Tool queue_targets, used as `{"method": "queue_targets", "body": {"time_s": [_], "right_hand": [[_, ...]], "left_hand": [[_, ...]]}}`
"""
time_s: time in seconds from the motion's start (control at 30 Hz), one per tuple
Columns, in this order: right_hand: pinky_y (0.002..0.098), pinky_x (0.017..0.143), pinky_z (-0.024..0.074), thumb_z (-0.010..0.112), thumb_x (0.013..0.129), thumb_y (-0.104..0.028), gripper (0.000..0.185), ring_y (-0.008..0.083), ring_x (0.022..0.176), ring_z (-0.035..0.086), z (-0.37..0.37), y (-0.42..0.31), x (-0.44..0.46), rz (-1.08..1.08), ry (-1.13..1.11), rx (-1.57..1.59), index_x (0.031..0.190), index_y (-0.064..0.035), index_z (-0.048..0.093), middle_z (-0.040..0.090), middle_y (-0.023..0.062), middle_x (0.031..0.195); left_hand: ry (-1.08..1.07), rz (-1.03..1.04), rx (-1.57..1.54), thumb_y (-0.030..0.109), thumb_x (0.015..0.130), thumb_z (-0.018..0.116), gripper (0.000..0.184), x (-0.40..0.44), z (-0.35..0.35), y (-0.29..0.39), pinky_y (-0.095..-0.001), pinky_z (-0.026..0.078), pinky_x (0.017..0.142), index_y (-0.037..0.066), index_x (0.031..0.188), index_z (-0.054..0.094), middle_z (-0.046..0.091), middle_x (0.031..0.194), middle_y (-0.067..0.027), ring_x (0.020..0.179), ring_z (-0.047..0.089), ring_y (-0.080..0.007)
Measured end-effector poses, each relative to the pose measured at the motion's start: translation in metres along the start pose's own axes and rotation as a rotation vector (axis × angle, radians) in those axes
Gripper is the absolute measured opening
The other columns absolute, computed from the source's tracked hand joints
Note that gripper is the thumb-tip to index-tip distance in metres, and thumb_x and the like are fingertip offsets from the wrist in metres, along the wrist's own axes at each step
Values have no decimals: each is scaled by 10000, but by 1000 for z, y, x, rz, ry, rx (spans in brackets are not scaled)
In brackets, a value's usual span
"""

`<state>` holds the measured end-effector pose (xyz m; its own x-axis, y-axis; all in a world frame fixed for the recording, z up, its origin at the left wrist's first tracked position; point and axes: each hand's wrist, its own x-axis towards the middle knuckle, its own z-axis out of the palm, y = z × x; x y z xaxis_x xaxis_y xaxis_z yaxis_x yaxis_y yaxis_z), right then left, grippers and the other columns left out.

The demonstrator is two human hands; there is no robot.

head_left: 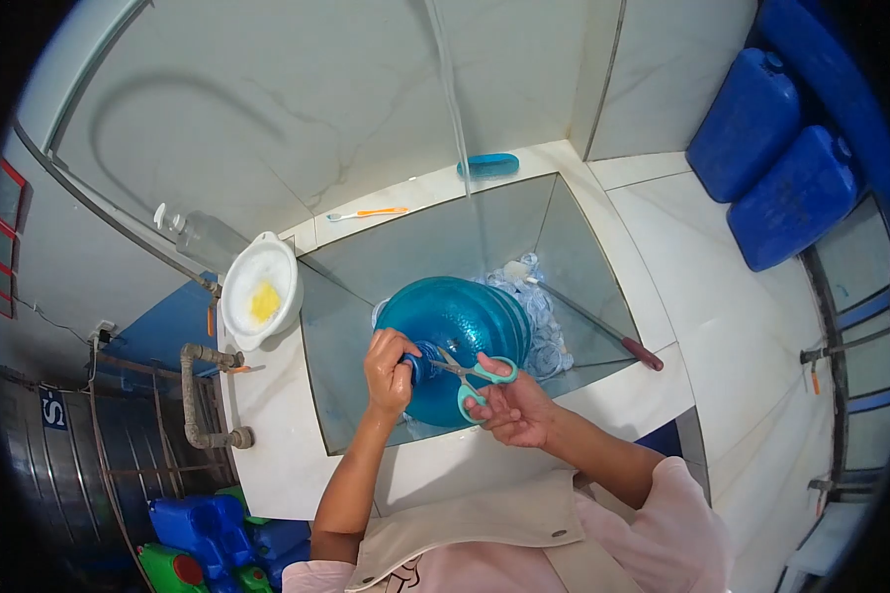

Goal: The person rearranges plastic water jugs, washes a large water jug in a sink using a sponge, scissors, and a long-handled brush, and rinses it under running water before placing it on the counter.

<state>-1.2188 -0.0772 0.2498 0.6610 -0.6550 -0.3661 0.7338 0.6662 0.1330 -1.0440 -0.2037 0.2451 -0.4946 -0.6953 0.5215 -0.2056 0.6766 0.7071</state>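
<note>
A large blue water jug point(455, 306) lies tilted in the sink, its neck toward me. My left hand point(390, 371) is wrapped round the jug's neck point(421, 364). In my right hand point(509, 407) is a pair of scissors point(467, 374) with mint-green handles, thumb and fingers in the loops. The scissor blades reach to the neck, close to my left fingers; whether they touch it I cannot tell. Under and beside the jug lies a crumpled pale blue-and-white cloth point(541, 321).
On the left ledge stands a white basin point(263, 291) with suds and a yellow sponge point(263, 300), beside a pump bottle point(204, 237). A toothbrush point(368, 212) and blue brush point(488, 165) lie on the back rim. A red-handled rod point(603, 328) crosses the sink's right side. A hose point(449, 89) hangs above.
</note>
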Motion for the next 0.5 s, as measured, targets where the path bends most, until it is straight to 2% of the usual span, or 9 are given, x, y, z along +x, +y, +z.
{"method": "queue_targets", "body": {"time_s": [0.5], "right_hand": [[146, 272, 270, 546, 810, -576, 588, 40, 329, 381, 6, 2, -10, -41, -15, 29, 815, 11, 557, 576, 81, 671]], "left_hand": [[-63, 34, 9, 60, 564, 434, 140, 7, 7, 5, -353, 395, 642, -8, 643, 528, 522, 705, -139, 680, 462, -285]]}}
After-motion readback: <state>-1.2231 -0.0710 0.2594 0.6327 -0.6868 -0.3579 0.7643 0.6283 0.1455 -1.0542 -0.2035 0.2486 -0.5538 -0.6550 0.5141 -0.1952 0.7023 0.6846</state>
